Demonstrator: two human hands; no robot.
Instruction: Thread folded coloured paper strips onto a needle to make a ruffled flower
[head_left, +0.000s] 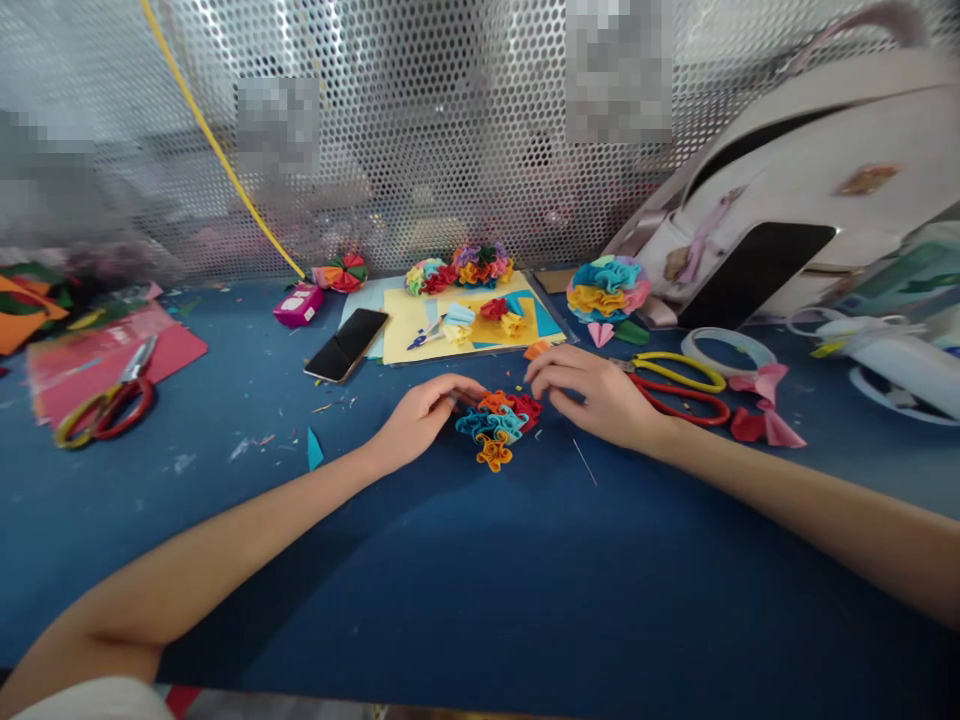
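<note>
A cluster of curled paper flowers (495, 425), in turquoise, orange, red and yellow-orange, lies on the blue table in front of me. My left hand (420, 415) is at its left edge, index finger stretched along the far side and fingertips partly hidden by the turquoise curls. On the other side, my right hand (589, 390) hovers close to the red curls with loosely bent, spread fingers and nothing visible gripped in them. A small orange paper piece (536, 349) shows just beyond its fingertips. A thin needle-like strip (585, 462) lies below that hand.
Red-and-yellow-handled scissors (105, 405) lie left on pink paper; another yellow-and-red-handled tool (679, 385) lies right, beside a tape roll (731, 352). Behind are a phone (346, 345), yellow paper sheets (397, 335), a paper flower ball (609, 288) and a pale backpack (817, 150).
</note>
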